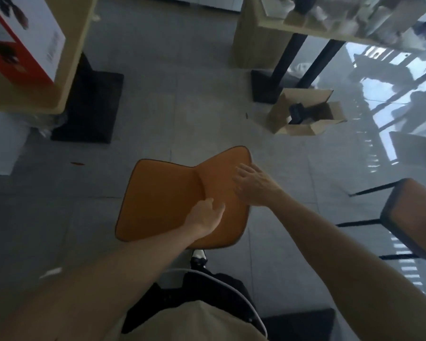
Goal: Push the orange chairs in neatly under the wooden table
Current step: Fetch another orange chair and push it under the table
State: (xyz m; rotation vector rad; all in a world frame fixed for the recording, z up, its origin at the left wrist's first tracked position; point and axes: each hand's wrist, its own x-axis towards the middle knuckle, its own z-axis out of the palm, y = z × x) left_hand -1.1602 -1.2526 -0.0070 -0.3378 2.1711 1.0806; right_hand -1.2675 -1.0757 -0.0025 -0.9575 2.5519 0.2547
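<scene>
Orange chair [162, 200]: rigid shell, judged light; backrest is held by left hand [204, 221] and right hand [252, 187], fingers spread.

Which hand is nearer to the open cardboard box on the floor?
Right. The right hand lies on the chair's backrest, on the side toward the box. The left hand rests lower on the chair, farther from the box.

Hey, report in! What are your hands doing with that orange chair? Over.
Both hands on orange chair: left hand at seat crease, right hand on backrest. Chair out on open floor. Open cardboard box on floor near table leg.
</scene>
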